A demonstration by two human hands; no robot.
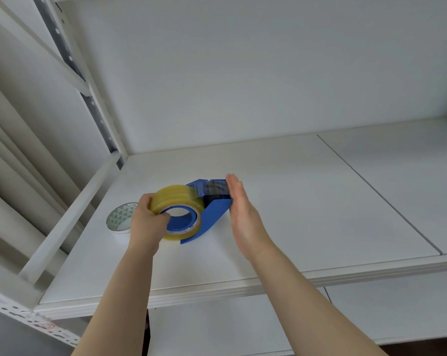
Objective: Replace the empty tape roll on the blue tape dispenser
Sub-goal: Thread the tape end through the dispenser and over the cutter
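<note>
- A white tape roll with a green triangle pattern (121,217) lies flat on the white shelf (294,214), near its left edge.
- The left hand (146,222) has its grip clenched on the yellowish transparent tape roll (177,201), fingers hooked into the core.
- That roll sits on the hub of the blue plastic tape dispenser (212,210), mid-shelf.
- The right hand (240,209), grip released and flat, rests against the dispenser's right side.

Head view: looks forward-down, close over white shelf (294,201).
</note>
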